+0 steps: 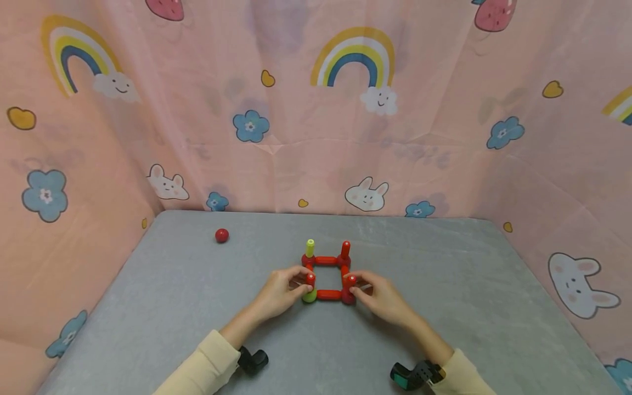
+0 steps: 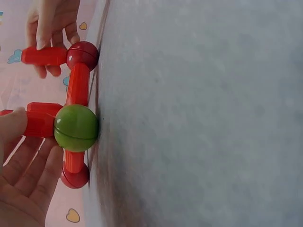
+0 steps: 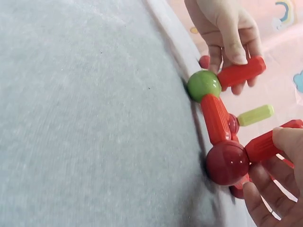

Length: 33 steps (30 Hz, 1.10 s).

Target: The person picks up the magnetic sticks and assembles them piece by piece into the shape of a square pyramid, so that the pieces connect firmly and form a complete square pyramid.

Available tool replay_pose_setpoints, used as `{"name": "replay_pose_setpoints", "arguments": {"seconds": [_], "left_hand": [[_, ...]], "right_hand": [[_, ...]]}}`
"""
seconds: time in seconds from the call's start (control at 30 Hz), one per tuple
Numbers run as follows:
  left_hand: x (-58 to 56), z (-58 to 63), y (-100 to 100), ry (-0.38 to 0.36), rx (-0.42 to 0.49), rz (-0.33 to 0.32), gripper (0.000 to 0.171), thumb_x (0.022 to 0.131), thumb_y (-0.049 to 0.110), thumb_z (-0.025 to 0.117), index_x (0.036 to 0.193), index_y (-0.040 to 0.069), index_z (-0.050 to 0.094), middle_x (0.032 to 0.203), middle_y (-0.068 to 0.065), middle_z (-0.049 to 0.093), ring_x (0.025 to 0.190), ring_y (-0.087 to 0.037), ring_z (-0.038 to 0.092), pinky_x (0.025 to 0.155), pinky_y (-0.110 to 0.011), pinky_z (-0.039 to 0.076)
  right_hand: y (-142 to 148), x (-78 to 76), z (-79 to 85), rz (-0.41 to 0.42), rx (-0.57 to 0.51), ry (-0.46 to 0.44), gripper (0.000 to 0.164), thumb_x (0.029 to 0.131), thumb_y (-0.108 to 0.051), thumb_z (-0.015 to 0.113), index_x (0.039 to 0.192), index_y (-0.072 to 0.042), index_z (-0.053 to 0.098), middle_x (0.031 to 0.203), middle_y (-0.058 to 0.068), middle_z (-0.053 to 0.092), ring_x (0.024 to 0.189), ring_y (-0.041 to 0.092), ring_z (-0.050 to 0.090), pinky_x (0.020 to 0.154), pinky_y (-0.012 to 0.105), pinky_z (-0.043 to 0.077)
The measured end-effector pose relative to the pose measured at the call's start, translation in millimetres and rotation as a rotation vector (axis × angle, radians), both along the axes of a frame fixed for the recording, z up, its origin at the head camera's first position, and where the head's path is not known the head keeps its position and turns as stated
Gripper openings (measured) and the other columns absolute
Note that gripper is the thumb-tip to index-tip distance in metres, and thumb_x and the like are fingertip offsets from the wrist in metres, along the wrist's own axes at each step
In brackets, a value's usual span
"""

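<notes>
A square of red toy building rods and balls lies on the table. Its front corners are a green ball (image 1: 309, 297) and a dark red ball (image 1: 348, 297), joined by a red rod (image 1: 328, 295). My left hand (image 1: 280, 292) pinches an upright red rod (image 2: 40, 124) standing on the green ball. On the right, my other hand (image 1: 386, 300) pinches an upright red rod (image 3: 262, 145) on the dark red ball, thumb and fingers about it. At the back corners, a yellow-green rod (image 1: 310, 248) and another red rod (image 1: 346, 250) stand up from red balls.
One loose red ball (image 1: 222, 236) lies at the back left of the grey table (image 1: 187, 307). A pink patterned cloth (image 1: 296, 164) hangs behind the table and along its sides. Black devices (image 1: 254, 362) are strapped at both wrists.
</notes>
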State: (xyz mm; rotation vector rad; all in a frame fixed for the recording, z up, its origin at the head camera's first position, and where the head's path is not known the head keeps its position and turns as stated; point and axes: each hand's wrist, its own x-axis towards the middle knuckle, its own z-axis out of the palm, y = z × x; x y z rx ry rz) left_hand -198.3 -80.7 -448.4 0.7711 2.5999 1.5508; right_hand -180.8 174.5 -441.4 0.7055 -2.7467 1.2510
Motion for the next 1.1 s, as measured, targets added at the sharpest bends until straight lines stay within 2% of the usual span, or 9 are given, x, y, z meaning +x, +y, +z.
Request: {"name": "replay_pose_setpoints", "arguments": {"seconds": [0.2, 0.43, 0.73, 1.1], "left_hand": [[-0.3, 1.9, 5, 0.020, -0.030, 0.017, 0.018, 0.084, 0.011, 0.066, 0.102, 0.010, 0.064, 0.091, 0.001, 0.068, 0.081, -0.010, 0.064, 0.072, -0.021, 0.051], [-4.0, 1.4, 13, 0.096, -0.088, 0.049, 0.020, 0.083, 0.015, 0.067, 0.102, 0.009, 0.066, 0.087, 0.000, 0.068, 0.073, -0.007, 0.061, 0.065, -0.019, 0.050], [-6.4, 3.5, 20, 0.106, -0.154, 0.095, 0.021, 0.081, 0.018, 0.071, 0.101, 0.011, 0.068, 0.081, 0.004, 0.064, 0.068, -0.007, 0.055, 0.060, -0.019, 0.046], [-10.2, 7.6, 26, 0.107, -0.211, 0.107, 0.023, 0.080, 0.019, 0.072, 0.100, 0.009, 0.069, 0.070, 0.006, 0.057, 0.058, -0.005, 0.049, 0.050, -0.019, 0.042]], "right_hand": [[-5, -3.2, -0.6, -0.031, 0.015, 0.000, 0.022, 0.086, -0.011, 0.064, 0.107, -0.007, 0.063, 0.099, 0.002, 0.064, 0.086, 0.014, 0.061, 0.073, 0.024, 0.052], [-12, -7.2, 1.1, -0.064, 0.061, 0.014, 0.020, 0.086, -0.012, 0.064, 0.105, -0.007, 0.064, 0.094, 0.001, 0.064, 0.081, 0.012, 0.059, 0.072, 0.024, 0.051], [-19, -11.6, 3.8, -0.095, 0.111, 0.020, 0.020, 0.084, -0.014, 0.066, 0.103, -0.008, 0.065, 0.091, -0.001, 0.063, 0.078, 0.011, 0.058, 0.070, 0.026, 0.051], [-25, -17.2, 5.8, -0.093, 0.140, -0.008, 0.018, 0.084, -0.015, 0.066, 0.099, -0.006, 0.064, 0.080, -0.001, 0.060, 0.069, 0.010, 0.053, 0.059, 0.020, 0.045]]}}
